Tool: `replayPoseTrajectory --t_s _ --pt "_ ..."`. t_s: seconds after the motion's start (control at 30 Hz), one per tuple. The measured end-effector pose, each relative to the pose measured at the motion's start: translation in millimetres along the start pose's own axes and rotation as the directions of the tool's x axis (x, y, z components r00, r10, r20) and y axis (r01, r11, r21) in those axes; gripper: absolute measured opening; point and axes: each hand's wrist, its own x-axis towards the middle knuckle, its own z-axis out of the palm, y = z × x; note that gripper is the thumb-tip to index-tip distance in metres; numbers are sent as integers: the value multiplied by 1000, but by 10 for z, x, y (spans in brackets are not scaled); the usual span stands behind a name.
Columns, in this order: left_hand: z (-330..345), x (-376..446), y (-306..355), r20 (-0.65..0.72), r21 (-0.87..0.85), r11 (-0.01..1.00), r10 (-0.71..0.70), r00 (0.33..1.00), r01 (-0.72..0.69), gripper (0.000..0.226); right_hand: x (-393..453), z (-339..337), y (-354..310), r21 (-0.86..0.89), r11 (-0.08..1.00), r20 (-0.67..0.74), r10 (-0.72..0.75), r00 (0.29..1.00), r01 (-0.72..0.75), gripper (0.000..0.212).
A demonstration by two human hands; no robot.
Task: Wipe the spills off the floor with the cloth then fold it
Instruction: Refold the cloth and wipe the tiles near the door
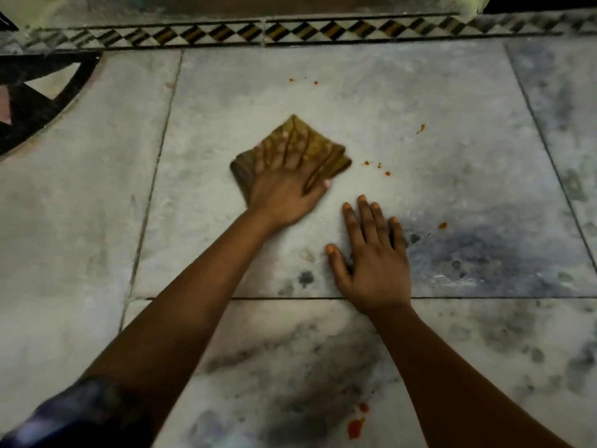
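A folded olive-brown cloth (329,155) lies on the marble floor (436,176). My left hand (287,185) presses flat on it with fingers spread; hand and cloth are motion-blurred. My right hand (371,257) rests flat on the bare floor, below and right of the cloth, fingers straight. Red-orange spill drops (377,165) dot the floor just right of the cloth. More drops (303,81) lie farther up, one streak (420,128) to the right, one drop (442,225) right of my right hand, and a larger splash (355,426) near the bottom.
A patterned border strip (290,32) of dark and light diamonds runs along the top. A dark inlaid curve (42,101) sits at the left. Tile joints cross the grey-veined floor.
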Motion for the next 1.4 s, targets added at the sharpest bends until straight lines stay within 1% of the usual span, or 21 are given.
replayPoseTrajectory --t_s 0.03,0.1,0.2,0.27,0.3,0.33,0.37,0.47,0.53,0.57,0.63,0.7,0.8,0.87,0.93,1.1,1.17,1.23,1.3,1.37,1.4 --pt "6 -181 -107 -21 3 1000 29 999 -29 62 3 3 -1 7 1000 -3 -2 1000 2 68" --pt "-33 -346 -373 -43 -24 1000 -4 999 3 66 6 22 11 13 1000 -10 -8 1000 8 69" --pt "-107 15 -609 -15 -78 982 -174 985 172 60 10 41 20 30 999 -24 -13 1000 14 68" --pt "-148 417 -517 -1 -112 951 -289 957 287 56 0 53 23 36 999 -39 -7 999 8 68" --pt "-150 552 -439 20 -124 941 -315 949 315 56 -2 56 24 37 999 -40 -9 999 10 68" --pt "-130 603 -359 40 -119 943 -310 950 312 56 -9 52 23 43 999 -39 -14 999 15 68" --pt "-93 581 -300 55 -97 956 -273 961 277 56 -1 49 21 46 999 -36 -19 999 21 68" --pt "51 206 -258 35 -7 997 -72 997 72 59 4 35 33 34 999 -41 -40 998 41 69" --pt "20 44 -359 51 6 1000 28 998 -29 56 -53 -19 34 75 996 -96 -42 995 49 68" --pt "-19 66 -413 78 -10 999 38 996 -37 53 -80 -45 55 83 995 -139 -36 990 48 67" --pt "-86 131 -452 128 -41 999 14 992 -9 50 -123 -119 204 61 998 -228 -9 974 23 67" --pt "-73 176 -405 114 -30 1000 1 993 2 50 -122 -198 477 36 996 -285 83 955 -76 69" --pt "-45 162 -421 93 -23 1000 -8 996 10 51 -48 -271 862 84 952 -244 307 920 -295 75" --pt "-53 189 -436 90 -20 1000 -13 996 15 52 21 -263 1005 110 920 -179 390 903 -375 79" --pt "-67 293 -430 77 -15 998 -63 995 64 53 55 -229 1037 70 929 -139 371 918 -364 78" --pt "-179 778 -425 118 -53 965 -248 961 256 58 87 -199 1053 8 938 -151 345 926 -348 76" --pt "-196 874 -334 112 -53 953 -290 950 297 58 99 -208 1043 1 937 -148 344 927 -348 76" --pt "-190 783 -255 102 -26 967 -251 963 255 57 84 -223 1029 0 935 -130 351 927 -354 76" --pt "-187 555 -301 105 1 995 -104 989 105 60 87 -249 1006 8 931 -108 364 925 -365 76" --pt "-216 288 -456 124 5 999 51 991 -52 66 87 -260 1003 -1 925 -89 378 922 -380 77" --pt "-226 207 -555 121 12 998 66 990 -68 67 78 -264 995 -3 923 -79 383 920 -384 79"
